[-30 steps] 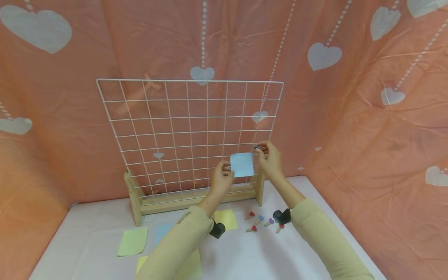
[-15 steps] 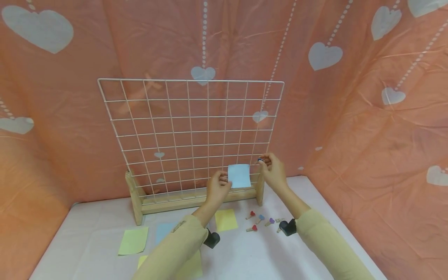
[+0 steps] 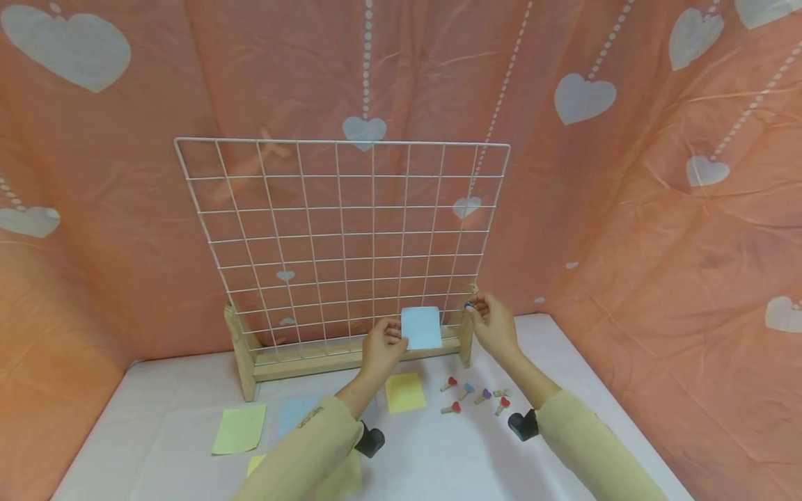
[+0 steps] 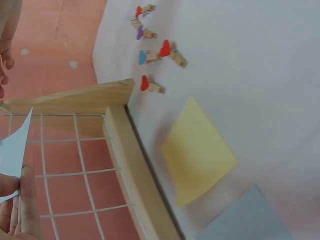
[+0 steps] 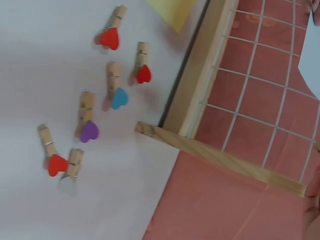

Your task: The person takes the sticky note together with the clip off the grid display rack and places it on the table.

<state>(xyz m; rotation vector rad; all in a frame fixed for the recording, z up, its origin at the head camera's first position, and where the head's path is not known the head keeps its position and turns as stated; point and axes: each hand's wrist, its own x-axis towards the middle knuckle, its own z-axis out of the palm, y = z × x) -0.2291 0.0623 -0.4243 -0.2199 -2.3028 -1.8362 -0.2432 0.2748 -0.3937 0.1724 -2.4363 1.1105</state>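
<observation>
My left hand (image 3: 396, 335) pinches the left edge of a light blue note (image 3: 422, 327) and holds it upright against the lowest rows of a white wire grid (image 3: 341, 229). In the left wrist view the blue note (image 4: 12, 150) sits between my fingertips (image 4: 22, 210). To the note's right, my right hand (image 3: 474, 307) pinches a small wooden clip with a blue heart (image 3: 468, 305), close to the grid's right edge and above its wooden foot (image 3: 465, 341). The note and the clip are apart.
The grid stands in a wooden base (image 3: 326, 360) on a white table. Several heart clips (image 3: 466, 391) (image 5: 112, 92) lie to the right in front of it. Yellow notes (image 3: 404, 391) (image 3: 238, 429) and a blue note (image 3: 294, 414) lie on the table. Pink heart-print cloth hangs behind.
Both hands have come down from the grid's middle rows to its lowest rows, bringing the blue note and the clip with them. The note has also shifted slightly left.
</observation>
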